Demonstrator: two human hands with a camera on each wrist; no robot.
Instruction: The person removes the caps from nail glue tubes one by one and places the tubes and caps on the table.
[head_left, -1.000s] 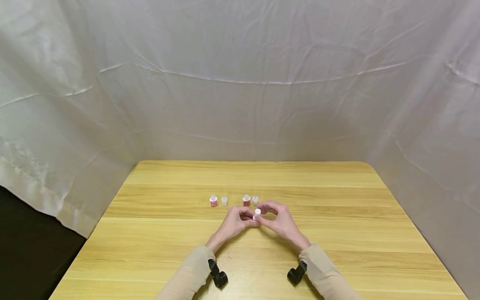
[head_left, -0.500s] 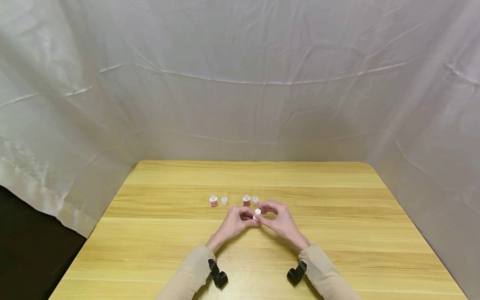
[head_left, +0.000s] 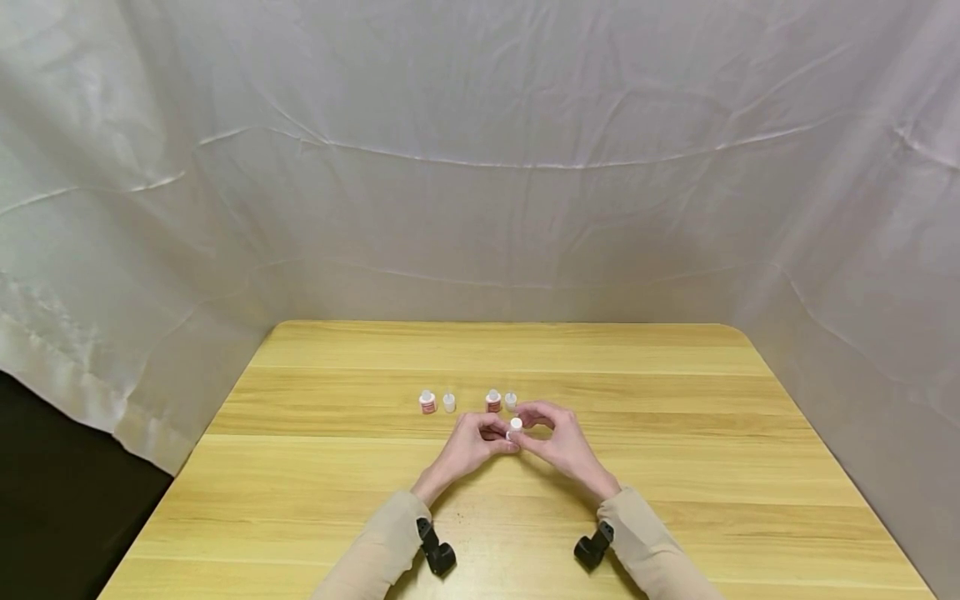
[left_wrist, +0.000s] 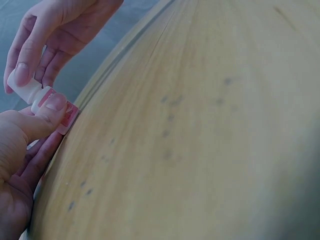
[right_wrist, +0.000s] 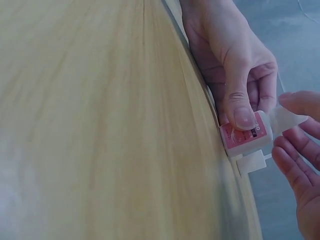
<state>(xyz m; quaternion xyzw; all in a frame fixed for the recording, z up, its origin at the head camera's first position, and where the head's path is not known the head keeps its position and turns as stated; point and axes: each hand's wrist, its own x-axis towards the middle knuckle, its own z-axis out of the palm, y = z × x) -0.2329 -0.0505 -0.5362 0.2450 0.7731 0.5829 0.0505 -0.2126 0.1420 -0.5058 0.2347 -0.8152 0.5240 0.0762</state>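
Observation:
Near the middle of the table, my left hand [head_left: 468, 446] grips a small white squeeze bottle with a pink label [right_wrist: 247, 135], its thumb across the label. My right hand [head_left: 558, 437] pinches the white cap [left_wrist: 22, 87] at the top of this bottle between thumb and fingers. In the left wrist view the bottle leans, its base close to the tabletop. Just beyond the hands stand another bottle with a red label [head_left: 492, 402] and a loose white cap with a thin pin [head_left: 511, 401]; that cap [right_wrist: 252, 162] also shows behind the held bottle in the right wrist view.
Farther left stand a similar red-labelled bottle [head_left: 427, 402] and a second loose white cap [head_left: 449, 403]. All of it is on a light wooden table [head_left: 637, 367]. Pale curtains [head_left: 480, 208] hang behind the table and on both sides.

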